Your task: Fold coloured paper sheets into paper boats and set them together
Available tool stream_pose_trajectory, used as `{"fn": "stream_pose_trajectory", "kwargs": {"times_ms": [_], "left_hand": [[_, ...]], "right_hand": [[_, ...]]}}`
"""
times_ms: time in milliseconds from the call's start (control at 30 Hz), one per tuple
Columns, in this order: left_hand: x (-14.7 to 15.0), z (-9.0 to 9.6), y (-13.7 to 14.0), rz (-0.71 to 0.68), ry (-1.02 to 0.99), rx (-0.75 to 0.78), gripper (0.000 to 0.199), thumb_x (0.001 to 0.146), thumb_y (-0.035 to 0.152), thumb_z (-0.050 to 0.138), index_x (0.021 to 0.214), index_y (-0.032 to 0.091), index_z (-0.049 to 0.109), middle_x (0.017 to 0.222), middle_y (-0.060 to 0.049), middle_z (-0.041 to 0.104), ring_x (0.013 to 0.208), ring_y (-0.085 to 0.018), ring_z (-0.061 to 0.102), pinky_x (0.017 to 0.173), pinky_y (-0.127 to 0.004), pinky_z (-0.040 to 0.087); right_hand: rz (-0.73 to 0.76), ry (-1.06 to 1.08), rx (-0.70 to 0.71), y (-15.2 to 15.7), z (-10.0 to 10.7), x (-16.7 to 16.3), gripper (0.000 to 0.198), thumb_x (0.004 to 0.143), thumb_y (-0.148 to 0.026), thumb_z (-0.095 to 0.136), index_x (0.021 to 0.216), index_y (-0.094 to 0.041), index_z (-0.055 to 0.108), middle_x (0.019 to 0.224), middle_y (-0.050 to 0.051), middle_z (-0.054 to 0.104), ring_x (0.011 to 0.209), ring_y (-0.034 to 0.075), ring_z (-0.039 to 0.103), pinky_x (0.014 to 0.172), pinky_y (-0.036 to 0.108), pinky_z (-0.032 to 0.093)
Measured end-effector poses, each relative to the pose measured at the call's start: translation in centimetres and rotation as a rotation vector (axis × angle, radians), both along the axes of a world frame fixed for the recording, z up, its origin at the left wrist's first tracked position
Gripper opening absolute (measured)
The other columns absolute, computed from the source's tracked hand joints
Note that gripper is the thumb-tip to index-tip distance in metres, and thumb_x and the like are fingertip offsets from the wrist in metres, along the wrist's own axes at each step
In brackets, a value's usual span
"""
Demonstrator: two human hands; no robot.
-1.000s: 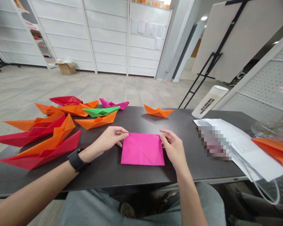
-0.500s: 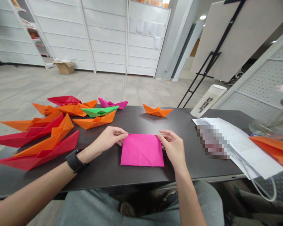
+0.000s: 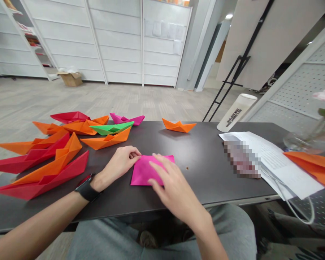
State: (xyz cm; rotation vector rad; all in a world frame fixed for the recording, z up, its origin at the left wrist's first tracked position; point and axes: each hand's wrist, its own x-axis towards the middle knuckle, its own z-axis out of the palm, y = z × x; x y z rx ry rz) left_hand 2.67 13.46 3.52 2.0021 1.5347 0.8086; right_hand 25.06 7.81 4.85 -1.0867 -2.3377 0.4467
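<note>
A folded sheet of bright pink paper (image 3: 142, 175) lies on the dark table in front of me. My left hand (image 3: 123, 159), with a black watch on its wrist, pinches the sheet's upper left corner between thumb and fingers. Over the right half of the sheet is my right hand (image 3: 173, 187), fingers spread and holding nothing; whether its fingertips touch the paper I cannot tell. That hand covers the sheet's lower right part. Beyond the sheet stands an orange paper boat (image 3: 178, 126).
Several paper boats, among them a green one (image 3: 112, 128) and a magenta one (image 3: 128, 120), crowd the table's left side. On the right are a white cylinder (image 3: 237, 112), printed papers (image 3: 277, 153), a white cable (image 3: 289, 198), orange folded paper (image 3: 311, 168) and a glass vase (image 3: 300, 139).
My right hand has let go of the sheet's upper right corner and moved left over the paper with fingers spread. The left hand still pinches its corner. The view has shifted slightly.
</note>
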Motion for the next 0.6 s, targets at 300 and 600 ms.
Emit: {"fn": "stream_pose_trajectory", "kwargs": {"times_ms": [300,600], "left_hand": [[-0.2,-0.3,0.0,-0.138,0.097,0.167,0.025,0.087,0.021,0.058,0.111,0.02,0.069,0.116,-0.01,0.066,0.111,-0.025,0.062,0.101,-0.039,0.047],[-1.8,-0.5,0.1,-0.479,0.261,0.026,0.05,0.092,0.041,0.064,0.14,0.031,0.055,0.154,-0.008,0.046,0.143,-0.027,0.04,0.118,-0.043,0.029]], "right_hand": [[0.203,-0.185,-0.16,-1.1,-1.5,-2.7,0.068,0.098,-0.052,0.048,0.152,-0.014,0.035,0.162,0.013,0.026,0.151,0.026,0.019,0.124,0.048,0.015],[0.297,-0.172,-0.304,-0.4,0.0,0.4,0.061,0.099,-0.042,0.053,0.154,-0.026,0.032,0.16,0.005,0.031,0.151,0.023,0.022,0.124,0.046,0.018]]}}
